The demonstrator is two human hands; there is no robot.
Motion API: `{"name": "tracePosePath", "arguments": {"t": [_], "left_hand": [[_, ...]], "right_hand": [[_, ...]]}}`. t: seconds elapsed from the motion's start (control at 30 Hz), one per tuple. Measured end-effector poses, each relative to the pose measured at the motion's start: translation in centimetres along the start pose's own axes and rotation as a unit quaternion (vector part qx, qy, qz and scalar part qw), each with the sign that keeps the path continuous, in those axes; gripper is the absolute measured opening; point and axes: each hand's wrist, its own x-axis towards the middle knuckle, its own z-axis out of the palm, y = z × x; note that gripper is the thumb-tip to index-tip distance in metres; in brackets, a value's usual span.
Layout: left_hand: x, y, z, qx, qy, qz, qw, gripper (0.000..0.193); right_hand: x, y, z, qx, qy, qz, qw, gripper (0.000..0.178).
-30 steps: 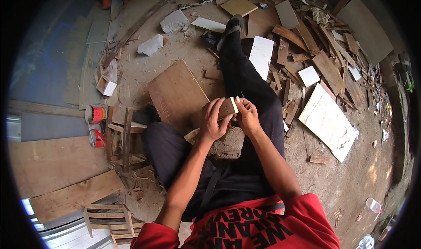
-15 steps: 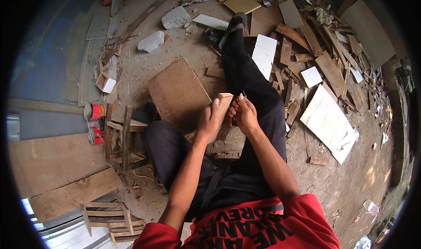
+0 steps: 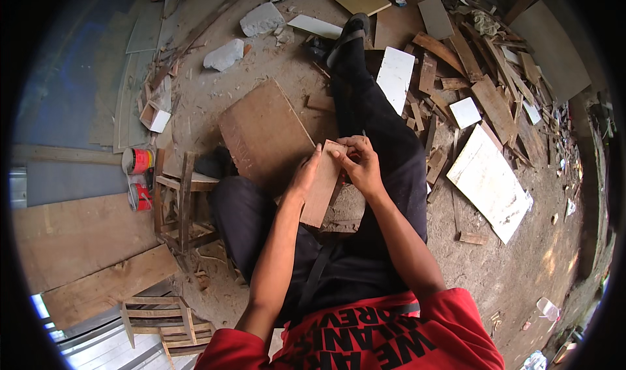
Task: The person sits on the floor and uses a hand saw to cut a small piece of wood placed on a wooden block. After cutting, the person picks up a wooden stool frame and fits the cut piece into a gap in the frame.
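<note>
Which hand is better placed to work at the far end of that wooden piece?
Probably the right hand: it is at the far end of the wooden piece, while the left hand lies along its left edge, apparently supporting it.

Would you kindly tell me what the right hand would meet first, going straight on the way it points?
The right hand would most likely meet the wooden block, which it seems to touch, though depth is unclear.

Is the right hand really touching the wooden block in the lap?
Touching. The head view shows the right hand with its thumb on the wooden block's upper end.
</note>
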Motion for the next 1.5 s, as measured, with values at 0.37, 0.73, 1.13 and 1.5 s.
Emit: {"name": "tracePosePath", "arguments": {"t": [0.37, 0.73, 1.13, 1.5], "left_hand": [[-1.7, 1.6, 1.3, 0.192, 0.051, -0.046, 0.979, 0.073], [-1.4, 2.7, 0.6, -0.064, -0.027, -0.151, 0.986, 0.073], [-1.8, 1.9, 1.2, 0.145, 0.037, -0.049, 0.987, 0.090], [-0.9, 1.5, 0.6, -0.014, -0.018, -0.016, 1.000, 0.079]], "right_hand": [[-0.2, -0.4, -0.7, -0.158, -0.005, -0.152, 0.976, 0.016], [0.7, 0.3, -1.1, 0.037, 0.088, 0.065, 0.993, 0.028], [0.5, 0.4, 0.2, -0.186, 0.043, -0.169, 0.967, 0.016], [-0.3, -0.9, 0.1, -0.137, 0.010, -0.118, 0.983, 0.019]]}}
